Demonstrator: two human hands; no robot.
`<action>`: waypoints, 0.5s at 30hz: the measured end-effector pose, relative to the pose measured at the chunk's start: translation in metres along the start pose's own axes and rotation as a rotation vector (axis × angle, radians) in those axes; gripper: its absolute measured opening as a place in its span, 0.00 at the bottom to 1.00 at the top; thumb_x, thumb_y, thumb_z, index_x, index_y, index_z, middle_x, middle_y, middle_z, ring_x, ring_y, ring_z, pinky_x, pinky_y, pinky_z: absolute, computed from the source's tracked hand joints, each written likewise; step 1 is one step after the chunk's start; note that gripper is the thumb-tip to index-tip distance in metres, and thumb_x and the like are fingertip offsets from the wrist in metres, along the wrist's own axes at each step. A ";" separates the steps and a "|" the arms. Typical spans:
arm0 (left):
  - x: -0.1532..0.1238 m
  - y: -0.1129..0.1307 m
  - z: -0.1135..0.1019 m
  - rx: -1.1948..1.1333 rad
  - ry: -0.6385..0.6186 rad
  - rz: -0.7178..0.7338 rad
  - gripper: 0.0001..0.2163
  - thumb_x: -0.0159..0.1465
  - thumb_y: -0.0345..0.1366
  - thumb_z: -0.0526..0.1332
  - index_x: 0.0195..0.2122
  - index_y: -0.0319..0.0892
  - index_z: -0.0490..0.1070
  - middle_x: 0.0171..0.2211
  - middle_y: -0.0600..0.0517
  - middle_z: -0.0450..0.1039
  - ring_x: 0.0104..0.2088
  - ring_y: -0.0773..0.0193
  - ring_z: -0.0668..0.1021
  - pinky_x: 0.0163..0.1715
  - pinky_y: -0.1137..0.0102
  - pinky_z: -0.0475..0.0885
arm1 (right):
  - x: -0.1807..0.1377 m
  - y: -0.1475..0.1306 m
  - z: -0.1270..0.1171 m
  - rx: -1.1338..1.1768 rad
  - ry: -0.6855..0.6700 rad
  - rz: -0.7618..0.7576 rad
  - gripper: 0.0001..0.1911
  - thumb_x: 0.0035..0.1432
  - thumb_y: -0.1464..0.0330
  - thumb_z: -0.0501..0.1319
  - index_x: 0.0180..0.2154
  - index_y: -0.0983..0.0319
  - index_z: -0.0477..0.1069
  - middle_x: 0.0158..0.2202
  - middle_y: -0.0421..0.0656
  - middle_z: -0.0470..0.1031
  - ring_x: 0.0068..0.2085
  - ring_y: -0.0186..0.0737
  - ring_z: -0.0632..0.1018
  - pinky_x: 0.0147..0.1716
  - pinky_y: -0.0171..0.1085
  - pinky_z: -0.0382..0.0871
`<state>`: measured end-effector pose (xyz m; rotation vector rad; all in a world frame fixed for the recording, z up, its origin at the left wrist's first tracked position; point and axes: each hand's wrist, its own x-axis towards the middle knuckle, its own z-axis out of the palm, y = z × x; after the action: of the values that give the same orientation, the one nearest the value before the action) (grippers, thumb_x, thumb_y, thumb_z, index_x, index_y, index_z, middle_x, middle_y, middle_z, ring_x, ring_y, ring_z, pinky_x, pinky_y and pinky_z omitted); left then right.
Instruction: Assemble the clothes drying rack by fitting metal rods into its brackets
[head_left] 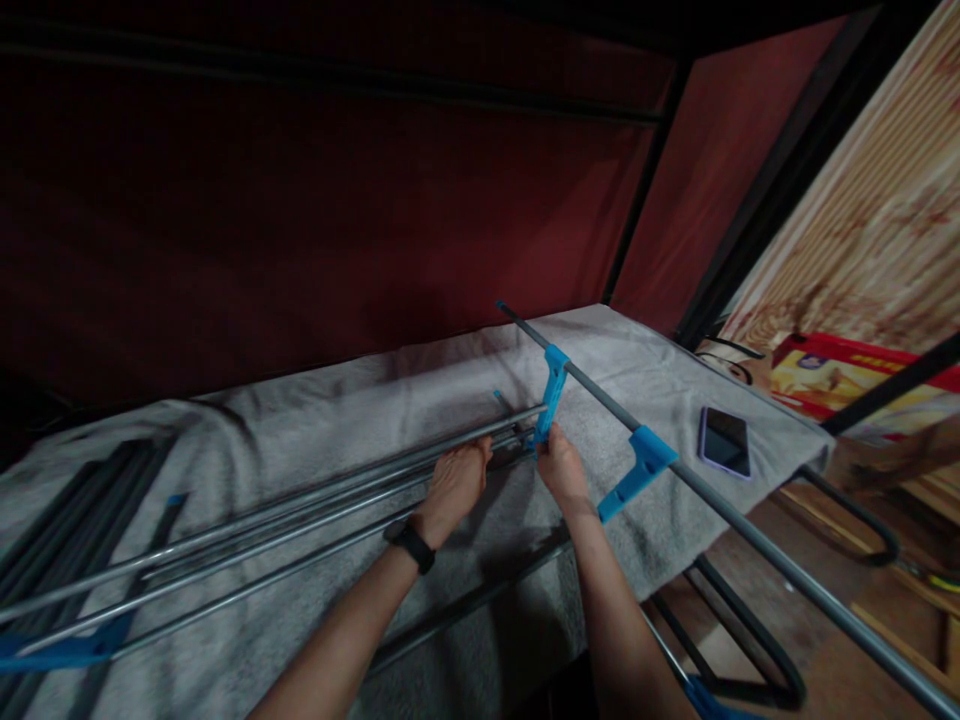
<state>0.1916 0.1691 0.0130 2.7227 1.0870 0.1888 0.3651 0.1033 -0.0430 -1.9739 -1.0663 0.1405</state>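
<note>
My left hand (459, 478), with a black watch on its wrist, is closed around a thin metal tube (360, 508) in a bundle of parallel tubes. The tubes' right ends meet a blue plastic bracket (553, 395). My right hand (561, 465) grips the lower end of that bracket, close to the tube ends. Whether every tube end sits inside it is hidden by my fingers. A long grey pole (607, 400) runs through the bracket's top and through a second blue bracket (637, 470), right of my right forearm.
Dark grey tubes (97, 510) lie at the left, near another blue bracket (67, 645) holding the tubes' left ends. A phone (725, 441) lies on the grey cloth (645, 360). A red wall panel (337, 220) stands behind; a red and yellow box (855, 380) is at right.
</note>
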 end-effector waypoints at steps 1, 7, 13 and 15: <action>0.000 -0.001 0.000 0.003 -0.002 0.005 0.14 0.73 0.33 0.48 0.50 0.42 0.71 0.40 0.45 0.80 0.43 0.57 0.82 0.44 0.66 0.71 | 0.000 -0.002 -0.001 0.000 -0.001 0.008 0.17 0.56 0.73 0.51 0.45 0.61 0.71 0.30 0.45 0.75 0.30 0.46 0.75 0.34 0.42 0.68; 0.007 0.002 -0.002 -0.098 0.009 0.036 0.16 0.71 0.39 0.54 0.59 0.45 0.67 0.46 0.45 0.80 0.45 0.55 0.81 0.45 0.64 0.72 | 0.003 -0.009 -0.005 0.006 -0.048 0.025 0.12 0.59 0.72 0.53 0.43 0.62 0.71 0.32 0.48 0.77 0.34 0.46 0.77 0.36 0.41 0.68; 0.044 0.032 0.008 -0.257 -0.010 0.057 0.14 0.69 0.31 0.54 0.53 0.41 0.73 0.51 0.44 0.78 0.52 0.56 0.79 0.54 0.65 0.70 | 0.004 -0.009 -0.003 0.023 -0.014 0.011 0.14 0.59 0.74 0.53 0.45 0.63 0.71 0.36 0.52 0.78 0.36 0.49 0.78 0.38 0.42 0.69; 0.054 0.039 0.012 -0.275 -0.025 0.040 0.15 0.69 0.32 0.53 0.55 0.42 0.73 0.55 0.45 0.77 0.54 0.56 0.78 0.56 0.64 0.69 | 0.004 -0.008 -0.003 0.033 -0.019 -0.001 0.16 0.58 0.76 0.52 0.45 0.62 0.72 0.37 0.51 0.79 0.38 0.49 0.79 0.39 0.42 0.70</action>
<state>0.2584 0.1769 0.0131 2.4958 0.9248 0.2872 0.3636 0.1061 -0.0341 -1.9456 -1.0710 0.1757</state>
